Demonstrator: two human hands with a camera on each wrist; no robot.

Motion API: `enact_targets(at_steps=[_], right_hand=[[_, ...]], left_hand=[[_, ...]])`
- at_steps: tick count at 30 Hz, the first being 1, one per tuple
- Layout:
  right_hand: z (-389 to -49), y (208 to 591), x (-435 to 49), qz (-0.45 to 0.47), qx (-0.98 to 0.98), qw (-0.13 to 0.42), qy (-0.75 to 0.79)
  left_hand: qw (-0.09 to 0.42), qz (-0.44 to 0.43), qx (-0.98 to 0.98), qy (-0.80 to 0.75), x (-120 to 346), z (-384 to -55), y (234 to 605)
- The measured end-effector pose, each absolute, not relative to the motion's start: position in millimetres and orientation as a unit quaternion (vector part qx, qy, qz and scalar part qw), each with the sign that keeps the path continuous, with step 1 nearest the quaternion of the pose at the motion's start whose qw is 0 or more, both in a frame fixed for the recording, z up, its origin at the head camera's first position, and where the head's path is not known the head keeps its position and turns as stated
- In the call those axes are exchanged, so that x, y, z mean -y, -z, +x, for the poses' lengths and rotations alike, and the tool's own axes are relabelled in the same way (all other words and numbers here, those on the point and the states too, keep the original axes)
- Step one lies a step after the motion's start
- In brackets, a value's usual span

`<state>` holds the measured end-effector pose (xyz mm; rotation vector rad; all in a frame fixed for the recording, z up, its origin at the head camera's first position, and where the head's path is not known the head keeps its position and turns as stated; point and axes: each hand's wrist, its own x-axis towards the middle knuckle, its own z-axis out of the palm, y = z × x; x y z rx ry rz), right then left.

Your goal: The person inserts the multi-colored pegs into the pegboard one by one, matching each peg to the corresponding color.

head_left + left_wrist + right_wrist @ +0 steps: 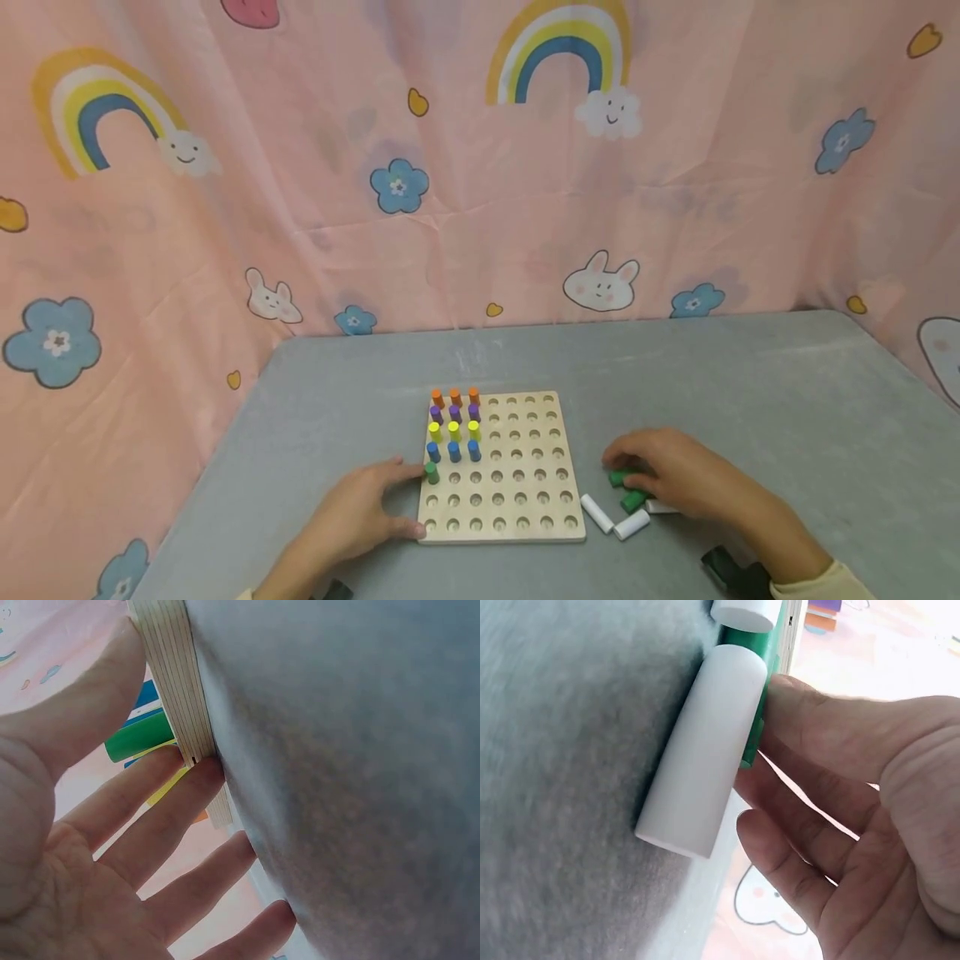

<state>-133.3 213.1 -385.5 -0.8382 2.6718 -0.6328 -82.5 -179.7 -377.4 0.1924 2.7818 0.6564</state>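
Note:
A square wooden pegboard [502, 537] lies on the grey table. Short orange, purple, yellow and blue pegs stand in its left columns, three of each colour in a row, with one green peg [431, 473] below them. My left hand [352, 510] rests at the board's left side, thumb and fingertips touching its edge [174, 675], fingers mostly straight. To the board's right, my right hand [690, 473] pinches a loose green peg [617, 478] between thumb and fingers. Another green peg [633, 501] lies just beneath the hand. In the right wrist view a white peg [705, 750] partly covers the green.
White pegs [632, 525] lie loose between the board's lower right corner and my right hand; one is partly hidden by the hand. A pink patterned curtain [465, 250] hangs behind the table [720, 375].

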Motion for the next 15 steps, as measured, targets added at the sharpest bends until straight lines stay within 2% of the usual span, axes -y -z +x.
enact_targets(at_steps=[15], right_hand=[[-128.1,387.5,-210.6,-0.290,-0.924,0.049,0.247]], left_hand=[[0.138,0.068,-0.962,-0.226,179.6,-82.0,376.5]])
